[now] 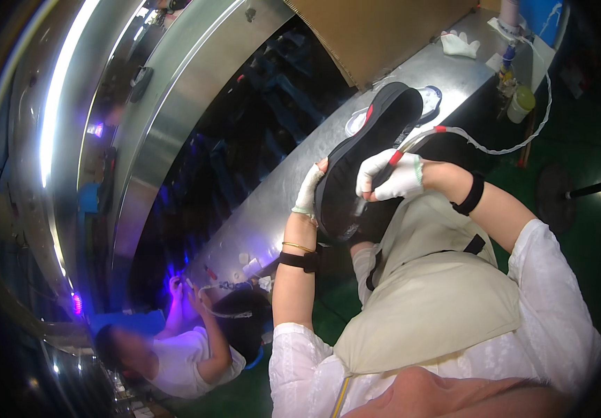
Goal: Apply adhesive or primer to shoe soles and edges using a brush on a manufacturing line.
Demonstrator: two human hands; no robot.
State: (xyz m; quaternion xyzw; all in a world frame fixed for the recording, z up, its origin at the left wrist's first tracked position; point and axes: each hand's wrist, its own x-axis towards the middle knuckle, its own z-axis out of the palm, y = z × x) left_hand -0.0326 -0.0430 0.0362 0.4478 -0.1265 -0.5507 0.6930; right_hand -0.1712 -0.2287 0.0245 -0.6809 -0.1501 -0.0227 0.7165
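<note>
My left hand, in a white glove with bare fingertips, grips the edge of a long black shoe sole. The sole is tilted up, its broad face toward me, and a red patch shows near its far end. In my gloved right hand is a brush with a red band, held like a pen. Its tip is against or very close to the sole's lower part. A clear tube trails from the brush to the right.
A metal bench runs diagonally beside a conveyor with dark contents. On the bench are a cardboard box, a loose white glove and a white dish. Fittings and a small cup hang at right. A co-worker sits lower left.
</note>
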